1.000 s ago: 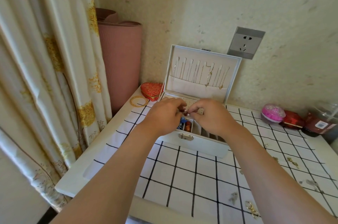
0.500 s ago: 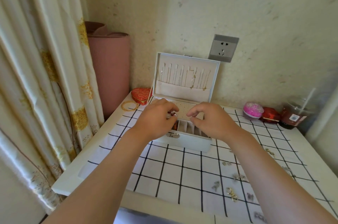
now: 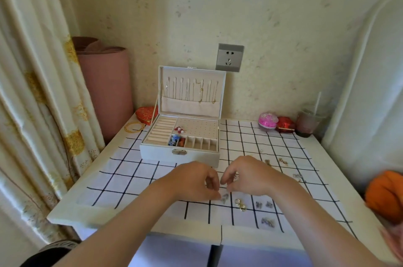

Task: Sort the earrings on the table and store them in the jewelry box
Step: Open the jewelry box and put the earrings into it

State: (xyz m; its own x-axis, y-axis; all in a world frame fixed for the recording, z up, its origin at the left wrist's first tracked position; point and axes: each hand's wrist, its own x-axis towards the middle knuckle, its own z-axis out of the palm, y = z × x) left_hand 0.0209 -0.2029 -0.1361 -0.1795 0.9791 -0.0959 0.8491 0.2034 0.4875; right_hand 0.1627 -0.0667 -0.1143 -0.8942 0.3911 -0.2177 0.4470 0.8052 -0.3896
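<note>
Hovering left hand (image 3: 196, 181) and right hand (image 3: 247, 177), curled, over silver earring (image 3: 225, 197) 6 o'clock of jewelry box (image 3: 157, 155), likely to pick it; grips unclear.

Jewelry box (image 3: 157, 154) on table (image 3: 72, 207), earrings (image 3: 239, 204) before it, cup (image 3: 309, 122) behind right

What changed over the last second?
Left hand and right hand pulled back from over the box to the cloth in front, beside a silver earring. Whether the left hand grips it is unclear. The red earrings they handled now sit released on the stud panel. The box is unmoved, lid open.
</note>
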